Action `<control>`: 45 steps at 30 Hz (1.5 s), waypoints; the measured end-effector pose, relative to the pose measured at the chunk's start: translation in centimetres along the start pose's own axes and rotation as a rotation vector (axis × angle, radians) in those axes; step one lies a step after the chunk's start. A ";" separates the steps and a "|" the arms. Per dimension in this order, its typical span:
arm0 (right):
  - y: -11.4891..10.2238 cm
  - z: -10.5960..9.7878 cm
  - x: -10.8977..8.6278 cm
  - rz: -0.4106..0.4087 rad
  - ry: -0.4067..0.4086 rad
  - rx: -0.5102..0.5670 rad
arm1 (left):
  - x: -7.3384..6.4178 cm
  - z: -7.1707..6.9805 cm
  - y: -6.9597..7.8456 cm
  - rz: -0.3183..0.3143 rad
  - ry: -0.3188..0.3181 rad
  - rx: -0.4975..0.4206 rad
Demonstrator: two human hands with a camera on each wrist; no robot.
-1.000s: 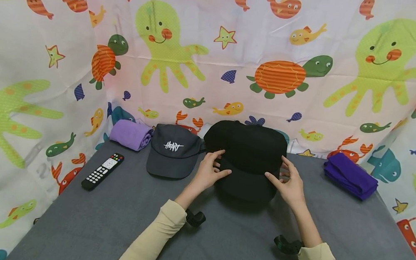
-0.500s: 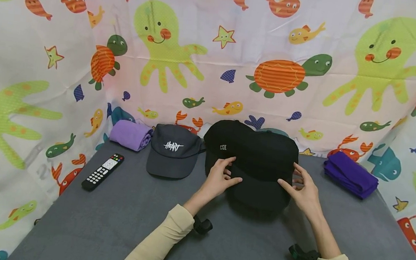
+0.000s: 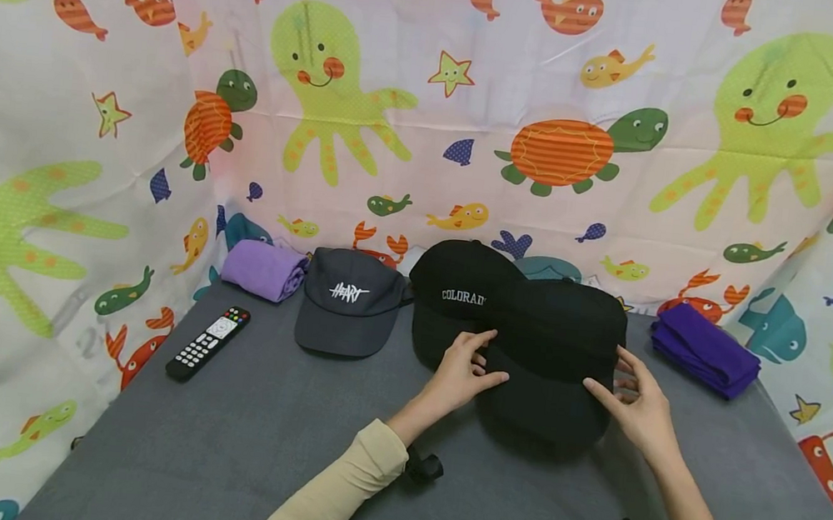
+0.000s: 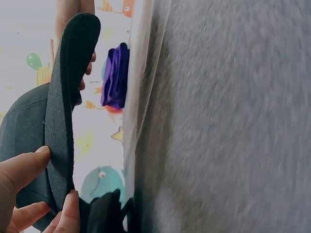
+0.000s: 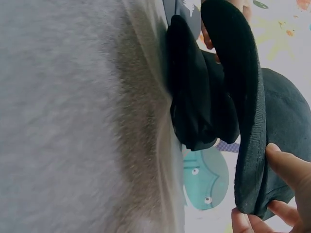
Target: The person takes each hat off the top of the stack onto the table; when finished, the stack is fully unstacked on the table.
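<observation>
Between both hands hangs a plain black baseball cap (image 3: 556,332), its brim (image 4: 60,121) toward the person. My left hand (image 3: 460,371) pinches its left side where brim meets crown, thumb on top and fingers beneath. On the opposite side my right hand (image 3: 639,403) pinches the cap the same way. Both wrist views show the brim raised above the grey surface. Behind and left of it sits a second black cap (image 3: 452,276) with white lettering reading "COLORAD", its last part covered by the held cap.
A dark grey cap (image 3: 348,304) marked "HEART" sits left of the black caps. Beyond it are a rolled lilac cloth (image 3: 262,269) and a black remote control (image 3: 207,344). A folded purple cloth (image 3: 705,349) lies at the right back, near the patterned curtain (image 3: 429,127).
Both hands have carried the plain black cap rightward and slightly toward the person. The lettered cap behind it, hidden at first, has come into view.
</observation>
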State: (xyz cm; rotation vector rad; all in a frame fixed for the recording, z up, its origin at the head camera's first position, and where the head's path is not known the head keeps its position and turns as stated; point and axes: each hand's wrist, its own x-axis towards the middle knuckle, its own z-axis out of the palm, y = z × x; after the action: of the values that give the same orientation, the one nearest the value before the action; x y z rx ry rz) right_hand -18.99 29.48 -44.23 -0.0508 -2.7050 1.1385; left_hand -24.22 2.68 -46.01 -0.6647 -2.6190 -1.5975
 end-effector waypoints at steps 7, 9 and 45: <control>1.2 -0.8 -1.1 0.023 -0.020 -0.017 | -0.3 1.7 0.2 -0.007 -0.025 -0.008; 1.6 -1.0 -1.4 0.029 -0.025 -0.024 | -0.4 2.2 0.3 -0.022 -0.038 -0.007; 8.4 -4.1 -3.4 0.060 -0.260 -0.004 | -0.6 8.9 2.1 -0.104 -0.320 0.251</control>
State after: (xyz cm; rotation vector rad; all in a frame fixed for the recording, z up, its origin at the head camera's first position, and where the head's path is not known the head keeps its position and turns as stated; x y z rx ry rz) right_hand -15.27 37.87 -48.03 0.0172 -2.9498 1.2342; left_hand -21.05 10.90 -48.61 -0.8400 -3.0591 -1.2368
